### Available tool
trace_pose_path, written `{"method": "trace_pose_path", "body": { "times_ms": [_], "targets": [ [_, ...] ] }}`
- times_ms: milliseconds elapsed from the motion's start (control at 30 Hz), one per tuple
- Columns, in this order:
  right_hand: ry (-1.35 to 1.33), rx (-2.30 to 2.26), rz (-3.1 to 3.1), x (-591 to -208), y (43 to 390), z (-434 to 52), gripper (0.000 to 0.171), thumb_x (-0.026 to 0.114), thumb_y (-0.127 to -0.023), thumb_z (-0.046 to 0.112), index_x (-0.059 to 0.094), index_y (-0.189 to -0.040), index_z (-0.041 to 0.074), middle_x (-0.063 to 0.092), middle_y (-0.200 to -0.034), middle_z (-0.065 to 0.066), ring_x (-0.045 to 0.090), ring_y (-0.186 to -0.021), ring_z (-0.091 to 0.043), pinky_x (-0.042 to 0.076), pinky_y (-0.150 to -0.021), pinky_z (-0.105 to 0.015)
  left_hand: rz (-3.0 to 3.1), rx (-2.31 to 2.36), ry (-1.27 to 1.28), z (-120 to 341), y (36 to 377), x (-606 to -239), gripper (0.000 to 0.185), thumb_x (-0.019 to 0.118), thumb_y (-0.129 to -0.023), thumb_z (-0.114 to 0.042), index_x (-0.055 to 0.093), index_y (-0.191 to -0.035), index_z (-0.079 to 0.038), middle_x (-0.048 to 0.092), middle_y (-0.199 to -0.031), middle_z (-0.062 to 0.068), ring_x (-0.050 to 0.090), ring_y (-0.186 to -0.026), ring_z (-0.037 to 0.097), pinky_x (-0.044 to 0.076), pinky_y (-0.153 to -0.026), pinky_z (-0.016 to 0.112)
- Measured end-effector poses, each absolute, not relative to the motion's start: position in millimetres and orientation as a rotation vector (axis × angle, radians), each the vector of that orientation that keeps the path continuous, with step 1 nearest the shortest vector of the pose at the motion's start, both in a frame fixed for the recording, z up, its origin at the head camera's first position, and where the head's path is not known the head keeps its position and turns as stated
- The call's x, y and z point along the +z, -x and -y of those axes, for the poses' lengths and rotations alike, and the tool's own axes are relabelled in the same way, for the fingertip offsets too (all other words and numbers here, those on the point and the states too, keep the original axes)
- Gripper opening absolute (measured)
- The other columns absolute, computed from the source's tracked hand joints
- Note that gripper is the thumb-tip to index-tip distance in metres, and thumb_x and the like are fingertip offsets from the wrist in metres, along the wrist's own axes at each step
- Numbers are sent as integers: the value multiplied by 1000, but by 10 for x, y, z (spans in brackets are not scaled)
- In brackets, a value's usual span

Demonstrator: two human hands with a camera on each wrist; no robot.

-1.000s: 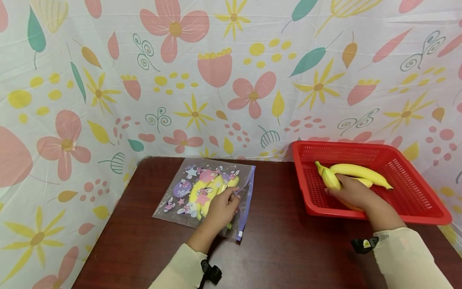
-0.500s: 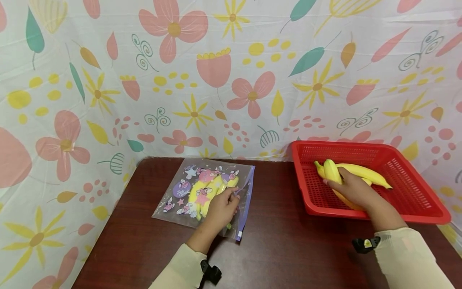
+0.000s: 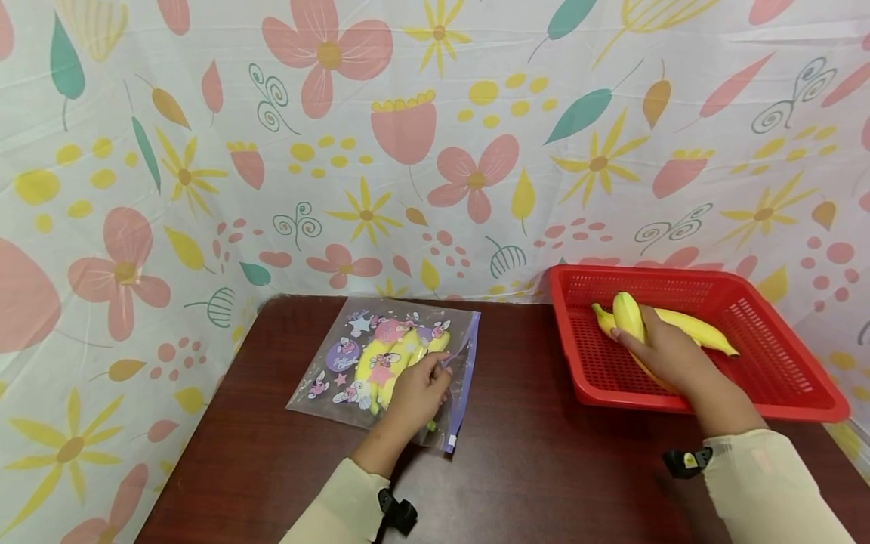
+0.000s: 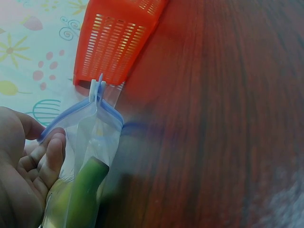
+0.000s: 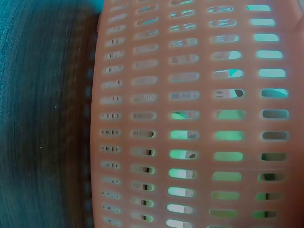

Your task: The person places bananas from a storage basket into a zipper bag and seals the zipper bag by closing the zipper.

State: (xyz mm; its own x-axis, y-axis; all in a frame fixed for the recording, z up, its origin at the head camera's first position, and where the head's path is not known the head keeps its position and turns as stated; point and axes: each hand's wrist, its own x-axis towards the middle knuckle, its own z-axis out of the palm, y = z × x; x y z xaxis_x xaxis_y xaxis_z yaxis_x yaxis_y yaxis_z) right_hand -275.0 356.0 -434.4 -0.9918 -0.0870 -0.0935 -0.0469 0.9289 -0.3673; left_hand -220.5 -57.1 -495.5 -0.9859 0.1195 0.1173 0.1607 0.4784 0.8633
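Observation:
A clear zip bag (image 3: 319, 393) with purple trim and printed pictures lies on the table, yellow bananas (image 3: 370, 366) inside it. My left hand (image 3: 416, 393) pinches the bag's upper layer near its zip edge; in the left wrist view the mouth gapes and a green banana stem (image 4: 88, 190) shows within. Over at the right, my right hand (image 3: 669, 351) grips a banana (image 3: 628, 317) inside the red plastic basket (image 3: 632, 398). Behind that hand lie other bananas (image 3: 700, 329). In the right wrist view the slotted basket wall (image 5: 199, 104) hides the hand.
The dark wooden table (image 3: 516, 453) carries both bag and basket. A flower-printed cloth (image 3: 435, 151) hangs right behind them and along the left. The zip slider (image 3: 451, 440) sits at the bag's near corner.
My right hand has turned the banana, and its tip now points farther back and has risen slightly within the basket. The left hand and the bag stay where they were.

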Motion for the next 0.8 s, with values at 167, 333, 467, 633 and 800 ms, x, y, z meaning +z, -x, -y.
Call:
{"method": "trace_pose_path", "body": {
  "times_ms": [167,333,467,633,800],
  "targets": [
    [121,-587,-3013,-4300,2731,-3527,97,45,-95,70,25,-152,-7,58,-120,-31,59,-97,-39,53,-78,-52,2668,-1566,252,576,2203,-4957,30,57,-101,-22,67,-128,-15,61,-69,-6,56,-54,4,44,-45,23],
    [116,-607,-3007,-4240,2720,-3497,98,45,-95,70,23,-152,-7,58,-115,-29,58,-93,-37,52,-72,-42,2672,-1564,252,573,2202,-4954,30,58,-101,-20,66,-129,-15,60,-69,-6,57,-55,4,44,-47,23],
    [98,-646,-2985,-4182,2705,-3449,102,42,-95,73,18,-155,-6,56,-118,-29,57,-95,-38,51,-73,-41,2674,-1566,248,572,2204,-4955,30,57,-101,-20,66,-129,-16,60,-69,-5,57,-55,4,44,-47,23],
    [80,-707,-2979,-4114,2660,-3366,103,41,-94,74,16,-157,-4,55,-119,-28,56,-97,-38,50,-73,-39,2668,-1583,247,572,2201,-4956,30,57,-101,-19,66,-129,-15,61,-70,-5,57,-55,5,44,-45,24],
    [92,-750,-3002,-4051,2613,-3306,99,43,-95,71,19,-155,-4,57,-113,-26,57,-93,-35,49,-70,-35,2674,-1580,247,573,2194,-4943,30,57,-101,-19,66,-129,-15,62,-69,-4,56,-54,5,44,-45,24]
  ]
}}
